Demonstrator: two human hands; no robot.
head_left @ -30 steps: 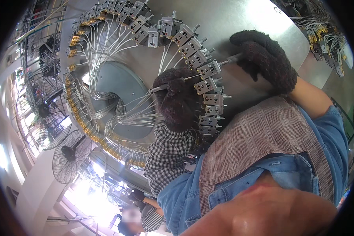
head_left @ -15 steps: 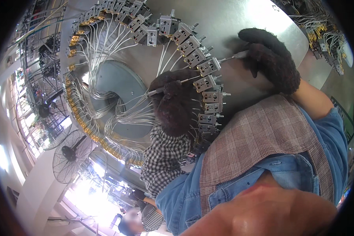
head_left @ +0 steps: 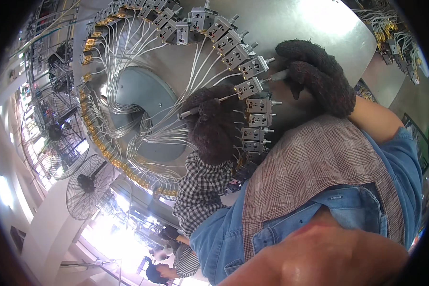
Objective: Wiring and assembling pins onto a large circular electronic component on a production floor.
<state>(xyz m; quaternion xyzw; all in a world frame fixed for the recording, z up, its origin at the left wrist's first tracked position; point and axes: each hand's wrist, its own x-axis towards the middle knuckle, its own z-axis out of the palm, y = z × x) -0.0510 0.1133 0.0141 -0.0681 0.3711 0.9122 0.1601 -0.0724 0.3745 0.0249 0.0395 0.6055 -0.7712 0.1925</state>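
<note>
Both my hands wear dark, fuzzy gloves. My left hand (head_left: 209,126), inside the ring of metal blocks, is closed round a slim rod-like tool (head_left: 189,113); its thin shaft reaches a small silver terminal block (head_left: 249,88). From the outer side, my right hand (head_left: 321,78) is closed on a screwdriver-like tool (head_left: 279,75) whose tip meets the outer side of that same block. More silver blocks with protruding screws, such as one terminal block (head_left: 254,67), stand along the curve. White wires (head_left: 195,69) run from the blocks toward the grey hub (head_left: 143,88).
Yellow-brass connectors (head_left: 105,155) line the far left of the ring. The shiny metal table (head_left: 291,19) extends at the back right, with another wire bundle (head_left: 391,28) beyond. Two large fans (head_left: 86,183) and a person (head_left: 164,271) are at the left and lower left.
The row of blocks has shifted slightly away from me. My right hand and its tool have moved left, from one block to the neighbouring nearer one. My left hand stays nearly in place.
</note>
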